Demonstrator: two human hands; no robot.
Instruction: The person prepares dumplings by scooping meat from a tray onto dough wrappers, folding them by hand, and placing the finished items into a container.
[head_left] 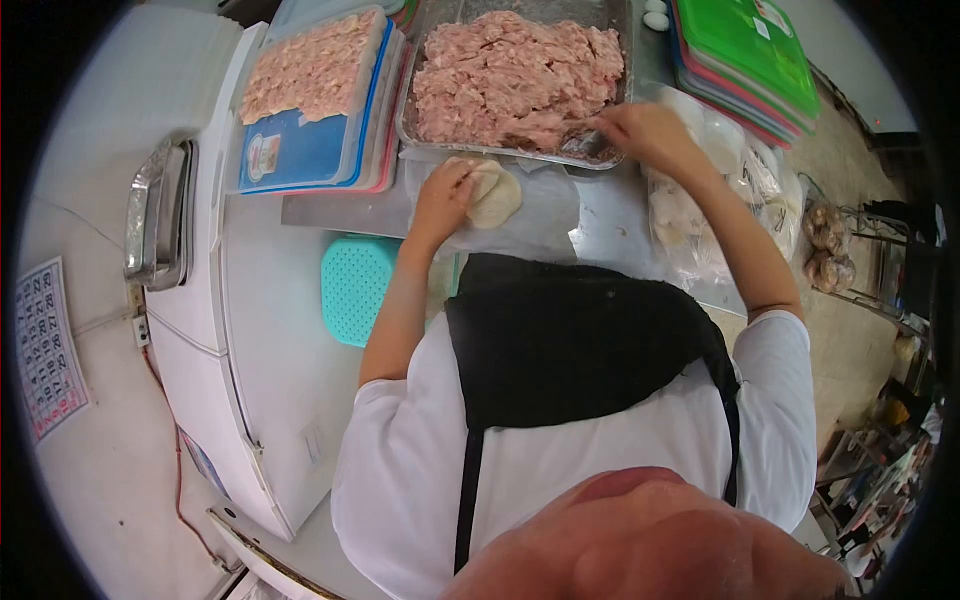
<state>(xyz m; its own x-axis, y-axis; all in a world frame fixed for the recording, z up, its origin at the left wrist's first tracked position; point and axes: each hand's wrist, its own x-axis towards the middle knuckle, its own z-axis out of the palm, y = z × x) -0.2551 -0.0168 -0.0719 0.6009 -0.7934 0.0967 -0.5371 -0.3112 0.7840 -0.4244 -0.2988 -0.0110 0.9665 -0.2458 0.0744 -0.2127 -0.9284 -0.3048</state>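
A flat round piece of dough (497,203) is held near the front edge of the steel table by my left hand (448,197), its fingers closed on the dough's left side. At the right front corner of a metal tray (403,112) heaped with pink minced meat (515,75) is my right hand (640,133). Its fingers are pressed together over the meat's edge; whatever they hold is too small to make out. The tray stands just beyond the dough.
Stacked lids with dumpling-like pieces (308,68) lie at the left, and green and coloured lids (745,45) at the right. Plastic bags (690,225) rest on the table's right side. A turquoise basket (357,290) stands below the table edge, beside a white fridge (280,300).
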